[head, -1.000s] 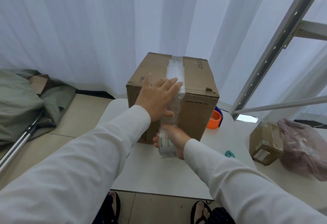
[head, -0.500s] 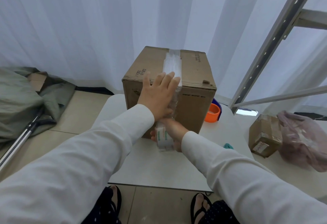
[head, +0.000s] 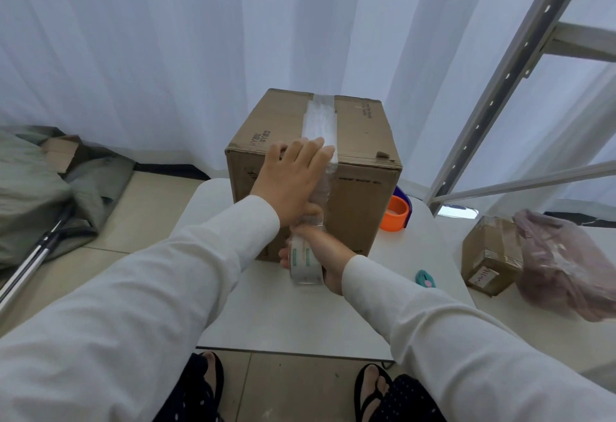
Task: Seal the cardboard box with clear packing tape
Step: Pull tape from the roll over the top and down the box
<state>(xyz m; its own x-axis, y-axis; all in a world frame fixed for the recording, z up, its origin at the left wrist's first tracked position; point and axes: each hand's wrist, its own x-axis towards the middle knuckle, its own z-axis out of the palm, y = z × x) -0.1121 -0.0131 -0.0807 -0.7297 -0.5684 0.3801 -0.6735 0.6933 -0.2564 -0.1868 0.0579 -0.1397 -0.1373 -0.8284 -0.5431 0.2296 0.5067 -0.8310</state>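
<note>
A: Currently, where is the cardboard box (head: pixel 353 168)?
B: Upright on the white table (head: pixel 266 315), far side. Clear tape strip (head: pixel 319 120) runs along the top seam and over the near edge.
A: Left hand (head: pixel 293 178)?
B: Fingers straight, flat against the near face, pressing the tape at the top edge.
A: Right hand (head: pixel 325 255)?
B: Lower down, gripping the tape roll (head: pixel 305 263) against the box's near face.
A: Other items?
B: Orange roll (head: pixel 396 216) right of the box; small teal cutter (head: pixel 425 278) on the table's right side.
</note>
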